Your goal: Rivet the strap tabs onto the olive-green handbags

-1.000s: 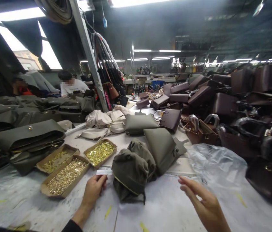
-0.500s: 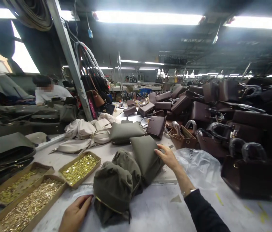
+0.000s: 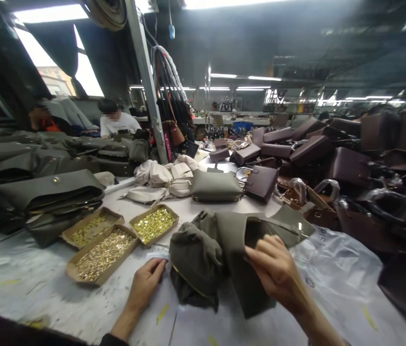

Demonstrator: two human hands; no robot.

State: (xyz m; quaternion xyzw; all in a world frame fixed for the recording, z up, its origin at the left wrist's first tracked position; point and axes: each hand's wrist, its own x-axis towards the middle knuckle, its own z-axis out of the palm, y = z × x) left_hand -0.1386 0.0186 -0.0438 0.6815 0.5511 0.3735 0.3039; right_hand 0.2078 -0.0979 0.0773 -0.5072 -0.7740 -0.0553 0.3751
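Lifted since before, the olive bag sits gripped in right-hand fingers; cardboard trays hold gold hardware.

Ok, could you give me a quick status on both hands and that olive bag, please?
Right hand gripping olive bag, flap lifted. Left hand flat on table beside dark green pouch. Clear plastic sheet lies right.

bare left hand and right hand; seemingly a dark sleeve at the left wrist.
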